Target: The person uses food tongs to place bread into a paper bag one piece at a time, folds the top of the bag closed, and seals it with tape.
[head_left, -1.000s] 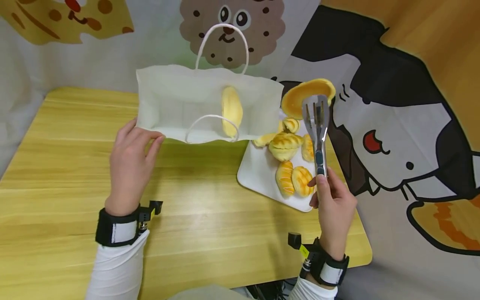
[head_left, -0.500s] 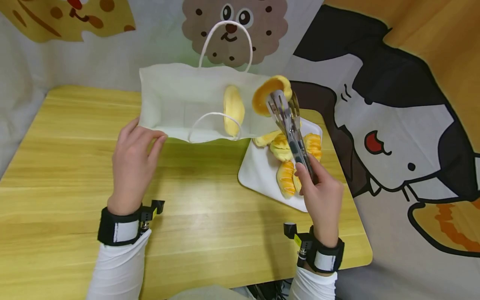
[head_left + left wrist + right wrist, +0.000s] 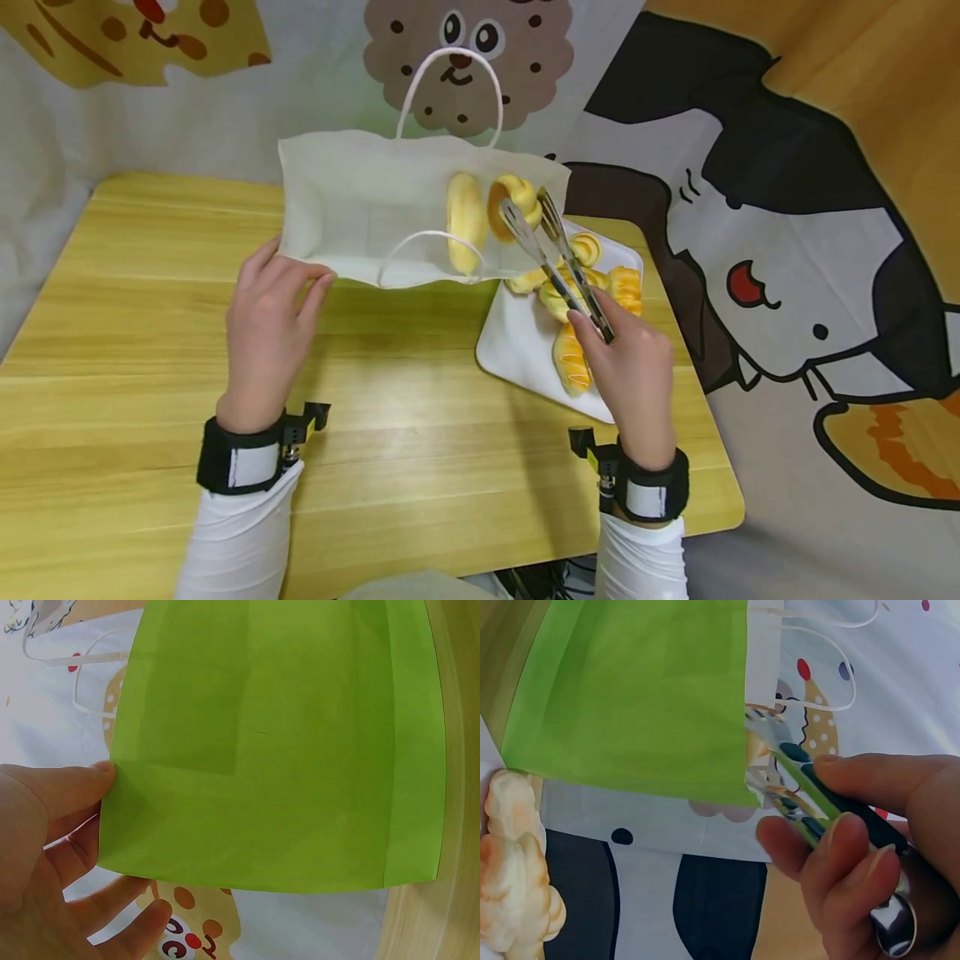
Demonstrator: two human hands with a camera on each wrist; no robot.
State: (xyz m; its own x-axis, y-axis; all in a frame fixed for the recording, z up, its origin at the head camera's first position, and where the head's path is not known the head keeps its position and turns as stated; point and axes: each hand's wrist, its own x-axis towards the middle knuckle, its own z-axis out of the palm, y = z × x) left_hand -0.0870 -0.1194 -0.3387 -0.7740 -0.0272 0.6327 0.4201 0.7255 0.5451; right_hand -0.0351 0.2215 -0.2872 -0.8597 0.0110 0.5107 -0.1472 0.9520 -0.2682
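Note:
A paper bag, green outside and white inside, stands with its mouth up. My left hand pinches its near left rim between thumb and fingers, as the left wrist view also shows. Inside lies a long pale bread roll. My right hand holds metal serving tongs, whose arms stand apart with tips over the bag's right end. A rounded bread with a brown underside is at those tips inside the bag mouth; whether the tongs touch it cannot be told. The right wrist view shows the tongs partly behind the bag's edge.
A white tray with several breads stands right of the bag, partly under the right hand. Two white cord handles rise from the bag. The wooden table meets printed curtains behind and at right.
My right hand has moved the tongs left from above the tray to the bag's mouth, carrying the rounded bread in. The tong arms have spread apart. My left hand stays at the rim.

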